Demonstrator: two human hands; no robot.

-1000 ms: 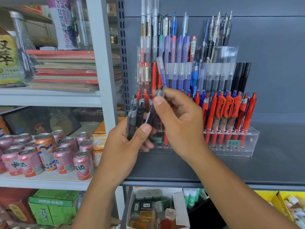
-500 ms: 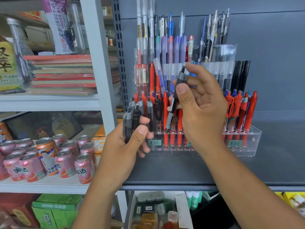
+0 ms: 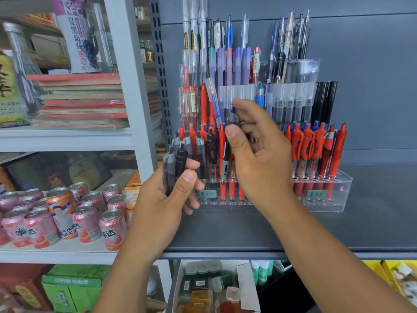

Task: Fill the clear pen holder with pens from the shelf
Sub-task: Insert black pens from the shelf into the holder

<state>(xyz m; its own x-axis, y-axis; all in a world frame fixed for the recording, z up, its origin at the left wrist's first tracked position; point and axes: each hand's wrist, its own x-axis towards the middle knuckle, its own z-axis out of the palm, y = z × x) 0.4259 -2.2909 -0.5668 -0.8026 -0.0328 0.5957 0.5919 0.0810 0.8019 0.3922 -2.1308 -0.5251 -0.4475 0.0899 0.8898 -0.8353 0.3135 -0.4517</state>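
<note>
1. Two hands work at a tiered clear pen holder (image 3: pixel 338 190) of glossy, see-through plastic, which stands on a matte dark grey shelf (image 3: pixel 372 222).
2. We see the left hand (image 3: pixel 167 199) grip a bundle of pens (image 3: pixel 174 163), slim grey and black barrels with clips up; the thumb lies across them and the fingers curl behind.
3. Our right hand (image 3: pixel 261 159) pinches a single pen (image 3: pixel 232 119), grey-topped and dark-barrelled, between thumb and fingers, while the index finger stretches up above it.
4. Half a second ago that pen leaned to the right with its top higher; now it stands nearly upright and lower, at the left part of the front row. We cannot tell whether its tip sits in a hole.
5. The left hand's bundle stays where it was, just left of the holder.
6. The holder's front row carries red pens (image 3: pixel 316 150) on the right and grey, black and red ones on the left; the higher tiers hold clear-capped, purple, blue and black pens.
7. Pink drink cans (image 3: pixel 85 222) crowd the white shelf on the left.
</note>
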